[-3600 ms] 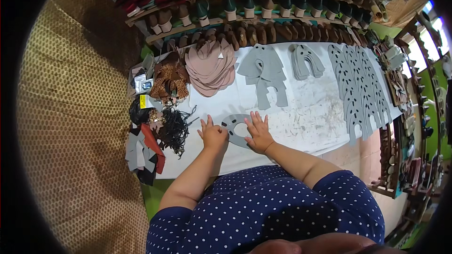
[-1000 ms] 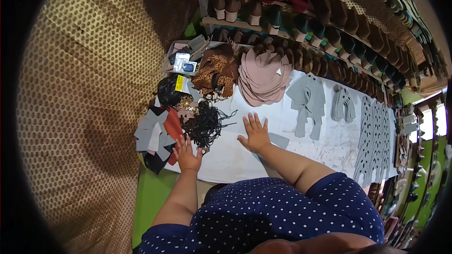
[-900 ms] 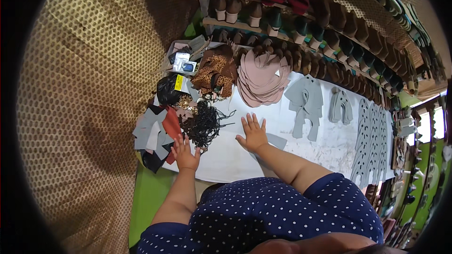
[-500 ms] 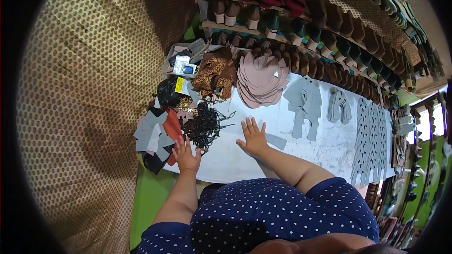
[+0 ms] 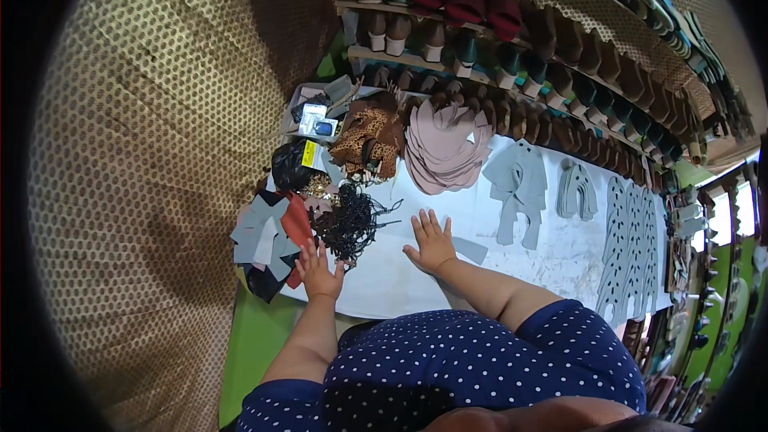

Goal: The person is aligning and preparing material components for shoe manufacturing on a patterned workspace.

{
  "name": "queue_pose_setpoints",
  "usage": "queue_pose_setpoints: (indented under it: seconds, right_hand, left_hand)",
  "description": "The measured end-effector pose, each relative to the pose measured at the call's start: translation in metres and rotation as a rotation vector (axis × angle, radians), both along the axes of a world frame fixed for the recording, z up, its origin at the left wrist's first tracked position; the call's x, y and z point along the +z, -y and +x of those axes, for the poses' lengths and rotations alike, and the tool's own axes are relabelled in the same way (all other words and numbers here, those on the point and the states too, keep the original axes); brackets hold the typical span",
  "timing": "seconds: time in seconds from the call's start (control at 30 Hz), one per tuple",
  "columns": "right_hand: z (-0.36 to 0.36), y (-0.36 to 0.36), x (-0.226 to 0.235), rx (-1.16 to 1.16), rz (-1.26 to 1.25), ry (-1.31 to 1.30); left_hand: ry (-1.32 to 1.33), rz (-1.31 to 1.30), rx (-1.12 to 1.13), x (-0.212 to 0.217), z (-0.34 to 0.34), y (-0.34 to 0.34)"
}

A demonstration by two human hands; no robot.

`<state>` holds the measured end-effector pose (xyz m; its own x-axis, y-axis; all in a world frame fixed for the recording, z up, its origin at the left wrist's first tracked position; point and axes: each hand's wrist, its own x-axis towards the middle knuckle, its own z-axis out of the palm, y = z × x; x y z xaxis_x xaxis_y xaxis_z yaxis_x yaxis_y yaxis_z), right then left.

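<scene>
The left hand lies open by the black straps, and the right hand rests flat and open on the counter.

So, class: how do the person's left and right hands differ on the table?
The left hand reaches toward the black tangle of cords; the right hand lies flat, fingers spread, on a grey cut piece. The left sits nearer the table edge, the right further in. Both are bare and open.

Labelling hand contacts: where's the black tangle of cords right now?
Head view, left side of the white table: the black cords lie just above the left hand, right of the red piece.
</scene>
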<state>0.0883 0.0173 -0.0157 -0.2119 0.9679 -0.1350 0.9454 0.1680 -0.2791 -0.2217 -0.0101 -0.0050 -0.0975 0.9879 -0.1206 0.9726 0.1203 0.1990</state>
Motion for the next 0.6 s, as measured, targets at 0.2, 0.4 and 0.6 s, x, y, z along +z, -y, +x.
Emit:
queue_pose_setpoints:
  seconds: [0.2, 0.4, 0.6]
  right_hand:
    - [0.007, -0.018, -0.005, 0.015, -0.015, -0.043]
    - [0.012, -0.025, -0.004, 0.091, 0.084, -0.049]
    - [0.012, -0.026, -0.009, 0.083, 0.088, -0.045]
  left_hand:
    - [0.003, -0.008, 0.013, 0.003, 0.002, -0.001]
    - [0.008, 0.004, -0.002, 0.002, 0.003, -0.001]
    - [0.008, 0.003, 0.007, -0.001, 0.002, -0.001]
